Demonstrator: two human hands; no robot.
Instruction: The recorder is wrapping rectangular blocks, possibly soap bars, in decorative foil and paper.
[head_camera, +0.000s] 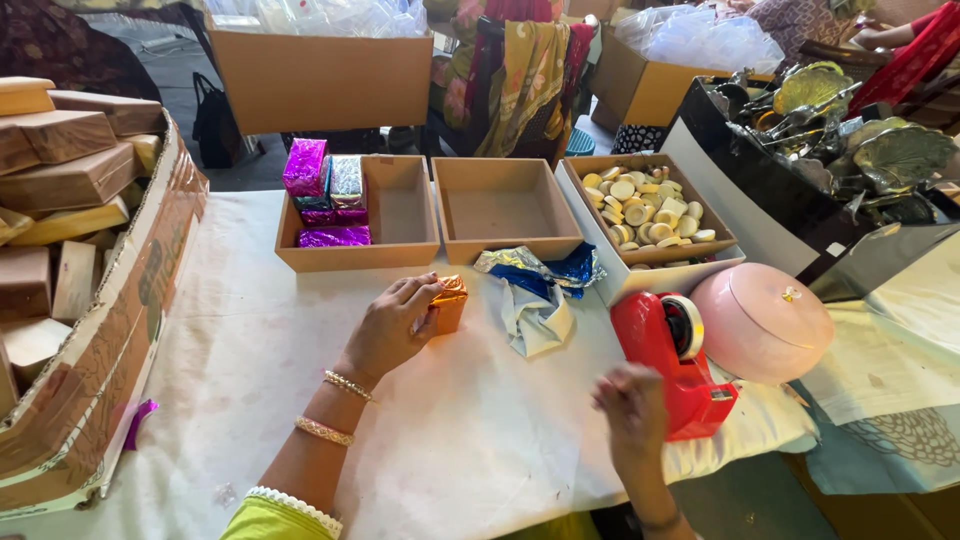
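Head view. The left hand is resting at frame centre on the white-covered desk, its fingers curled around a small orange foil-wrapped block and pinching it by its left side. The block is standing on the desk just below the front wall of a shallow brown tray.

That tray is holding purple and silver foil-wrapped blocks, stacked against its left wall. A second brown tray is sitting just to its right. A third tray, further right, is holding pale round discs.

Crumpled blue, gold and white foil sheets are lying just to the right of the orange block, apart from it.

The right hand is hovering at lower right of centre, blurred. Whether its fingers are spread or closed cannot be told. It is sitting just beside a red tape dispenser.

A pink round lidded container is touching the dispenser on the right. A cardboard box of brown wrapped slabs is filling the left edge of the frame.
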